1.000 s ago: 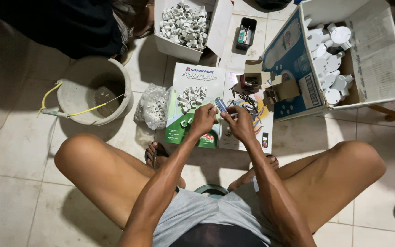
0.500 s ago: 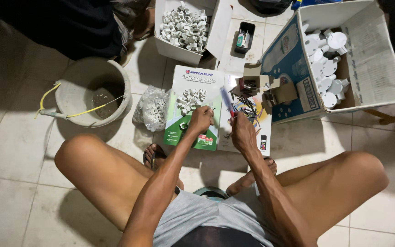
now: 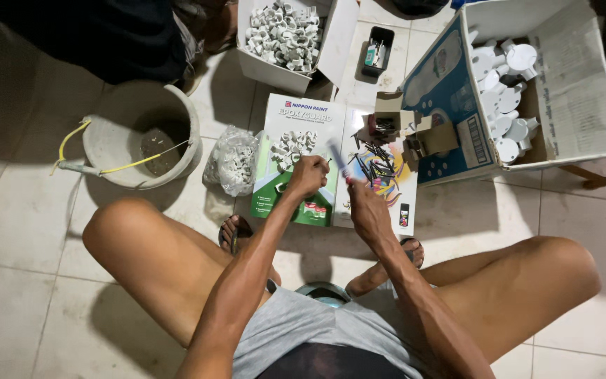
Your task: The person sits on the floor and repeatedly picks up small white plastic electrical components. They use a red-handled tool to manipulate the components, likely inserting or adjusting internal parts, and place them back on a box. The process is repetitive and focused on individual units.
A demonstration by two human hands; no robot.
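Both hands meet over cardboard, right hand (image 3: 366, 207) fingers gripping screwdriver (image 3: 338, 160)

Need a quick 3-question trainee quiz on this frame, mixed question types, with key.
1. True or false: the right hand holds a screwdriver in its grip.
2. Which lies beside the bucket? A) a clear bag of small white parts B) a hammer C) a paint roller
3. Fill in: the left hand is closed above a flattened ____ box lid with loose white clips on it.

Key: 1 true; 2 A; 3 cardboard. What the left hand pinches is too small to tell.
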